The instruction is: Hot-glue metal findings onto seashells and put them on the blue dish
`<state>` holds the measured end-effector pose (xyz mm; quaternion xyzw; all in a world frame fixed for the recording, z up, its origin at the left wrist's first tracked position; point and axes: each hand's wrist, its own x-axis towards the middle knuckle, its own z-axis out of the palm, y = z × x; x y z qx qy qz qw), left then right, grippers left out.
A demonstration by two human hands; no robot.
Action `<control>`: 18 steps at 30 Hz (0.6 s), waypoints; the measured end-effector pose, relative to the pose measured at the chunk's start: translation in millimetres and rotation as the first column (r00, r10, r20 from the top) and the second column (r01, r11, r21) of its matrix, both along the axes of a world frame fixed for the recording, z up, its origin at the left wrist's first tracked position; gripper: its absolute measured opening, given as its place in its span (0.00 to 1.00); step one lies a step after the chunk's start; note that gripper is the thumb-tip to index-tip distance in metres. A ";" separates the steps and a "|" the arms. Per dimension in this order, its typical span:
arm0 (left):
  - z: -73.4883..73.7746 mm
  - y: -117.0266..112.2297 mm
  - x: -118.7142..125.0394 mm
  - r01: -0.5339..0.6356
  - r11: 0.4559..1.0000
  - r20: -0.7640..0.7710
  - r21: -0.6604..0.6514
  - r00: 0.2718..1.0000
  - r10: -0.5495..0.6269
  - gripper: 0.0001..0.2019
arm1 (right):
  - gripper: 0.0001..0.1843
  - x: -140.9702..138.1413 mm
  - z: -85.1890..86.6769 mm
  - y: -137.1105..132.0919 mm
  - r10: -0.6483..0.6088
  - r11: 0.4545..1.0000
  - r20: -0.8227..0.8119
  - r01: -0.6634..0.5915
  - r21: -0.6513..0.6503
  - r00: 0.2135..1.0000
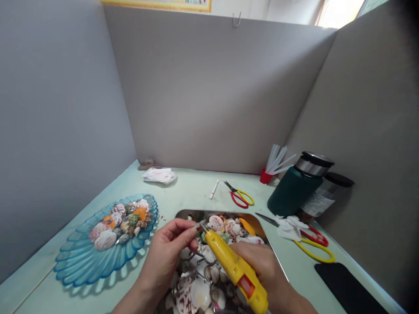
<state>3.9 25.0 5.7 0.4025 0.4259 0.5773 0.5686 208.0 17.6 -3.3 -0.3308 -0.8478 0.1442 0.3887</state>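
My right hand is wrapped round a yellow hot glue gun, its nozzle pointing up and to the left. My left hand pinches something tiny between thumb and forefinger, right at the nozzle tip; it is too small to name. Both hands are above a metal tray filled with seashells, some striped, some white, some spotted. To the left stands a blue scalloped glass dish with a cluster of shells on it, several pink, orange and green.
Beyond the tray lie red-and-yellow scissors and a white marker-like stick. A red cup holds glue sticks. On the right are a green bottle, a clear jar, larger scissors under tissue, and a black phone-like slab. Grey partitions enclose the table.
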 end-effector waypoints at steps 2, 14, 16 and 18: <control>-0.6 0.0 -0.1 -0.003 1.000 -0.004 0.005 1.000 0.003 0.06 | 0.10 -0.6 3.5 -0.1 -0.002 1.000 -0.015 0.002 0.000 1.000; -0.2 0.1 -0.7 -0.010 1.000 -0.024 0.005 1.000 0.010 0.07 | 0.11 -1.9 6.2 -2.5 -0.018 0.999 -0.017 0.018 -0.032 1.000; -0.1 0.1 -0.9 -0.010 1.000 -0.026 0.002 1.000 0.010 0.07 | 0.11 -1.7 6.3 -2.3 -0.019 0.999 -0.019 0.018 -0.042 1.000; 0.3 0.2 -0.7 -0.010 1.000 -0.027 0.001 1.000 0.010 0.07 | 0.11 -1.6 6.9 -2.0 -0.020 0.998 -0.019 0.019 -0.052 1.000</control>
